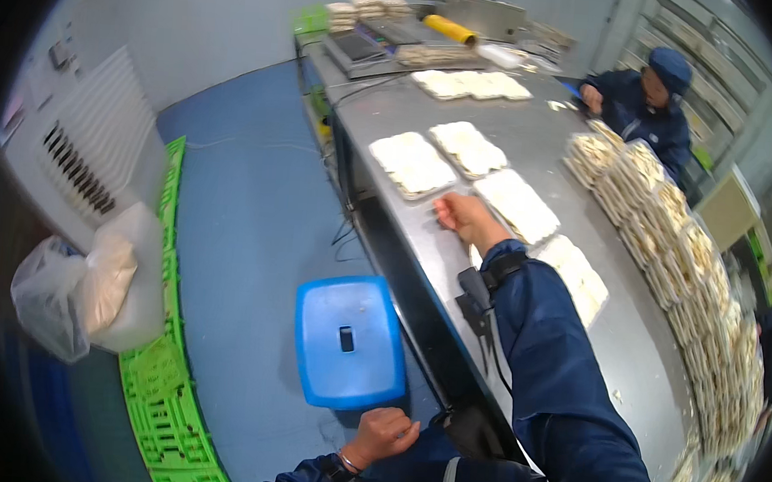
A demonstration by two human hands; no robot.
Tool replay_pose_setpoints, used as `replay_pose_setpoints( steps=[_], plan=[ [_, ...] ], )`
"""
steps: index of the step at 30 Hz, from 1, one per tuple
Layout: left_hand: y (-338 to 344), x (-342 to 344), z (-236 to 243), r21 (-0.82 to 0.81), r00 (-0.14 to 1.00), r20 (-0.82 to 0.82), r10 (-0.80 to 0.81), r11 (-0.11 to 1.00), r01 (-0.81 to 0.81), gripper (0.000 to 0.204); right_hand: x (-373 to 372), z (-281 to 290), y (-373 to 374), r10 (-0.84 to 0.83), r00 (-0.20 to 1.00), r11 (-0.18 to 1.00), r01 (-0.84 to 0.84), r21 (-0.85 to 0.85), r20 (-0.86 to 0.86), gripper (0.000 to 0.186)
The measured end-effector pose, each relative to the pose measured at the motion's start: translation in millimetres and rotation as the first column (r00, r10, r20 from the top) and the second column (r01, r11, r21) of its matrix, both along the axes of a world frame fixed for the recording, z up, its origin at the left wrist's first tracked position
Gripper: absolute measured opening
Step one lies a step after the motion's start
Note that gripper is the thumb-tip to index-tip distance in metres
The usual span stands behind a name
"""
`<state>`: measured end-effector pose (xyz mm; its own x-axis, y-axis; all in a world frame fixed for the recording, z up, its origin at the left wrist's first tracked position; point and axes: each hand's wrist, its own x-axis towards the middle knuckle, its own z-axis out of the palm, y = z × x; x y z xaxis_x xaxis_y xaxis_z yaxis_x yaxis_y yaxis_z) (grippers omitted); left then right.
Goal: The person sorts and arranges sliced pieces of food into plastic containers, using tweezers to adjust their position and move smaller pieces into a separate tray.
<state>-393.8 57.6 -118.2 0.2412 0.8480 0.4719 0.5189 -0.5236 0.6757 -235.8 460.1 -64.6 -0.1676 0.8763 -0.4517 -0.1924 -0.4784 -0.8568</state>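
My right hand (465, 218) reaches over the steel table with its fingers curled together. It is just below the near corner of a clear tray of pale, cream-coloured pieces (411, 164). Whatever its fingers may hold is hidden. Another filled tray (468, 148) lies beyond the hand, and a third tray (517, 204) sits beside my right wrist. Part of one more tray (573, 276) is covered by my right sleeve. Low in the view, my left hand (381, 436) is closed in a loose fist off the table, near a blue stool (350, 341), with nothing visible in it.
Tall stacks of filled trays (673, 234) line the table's right side. Across it, a person in blue (642, 102) works. A scale (359, 49) and a yellow roll (450, 30) stand at the far end. Green pallets (162, 378) and a bagged bin (128, 277) are on the left.
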Motion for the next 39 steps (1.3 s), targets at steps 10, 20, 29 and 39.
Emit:
replay_pose_setpoints(
  steps=[10,20,29,39],
  plan=[
    [45,61,17,0.19,0.928,0.147,-0.342,0.931,0.313,0.039,119,24,-214,-0.052,0.981,0.993,0.03,-0.115,-0.187,0.015],
    [52,141,42,0.362,0.683,0.136,-0.718,0.677,0.641,0.034,344,9,-426,-0.66,0.674,0.683,0.722,0.108,-0.332,0.017],
    [43,178,60,0.326,0.619,0.114,-0.777,0.618,0.715,0.036,410,27,-589,-0.92,0.152,0.009,0.93,0.368,-0.362,0.019],
    [1,227,109,0.469,0.6,-0.109,-0.793,0.491,0.734,0.034,338,61,-631,-0.961,0.267,0.26,0.961,0.089,-0.076,0.036]
  ],
)
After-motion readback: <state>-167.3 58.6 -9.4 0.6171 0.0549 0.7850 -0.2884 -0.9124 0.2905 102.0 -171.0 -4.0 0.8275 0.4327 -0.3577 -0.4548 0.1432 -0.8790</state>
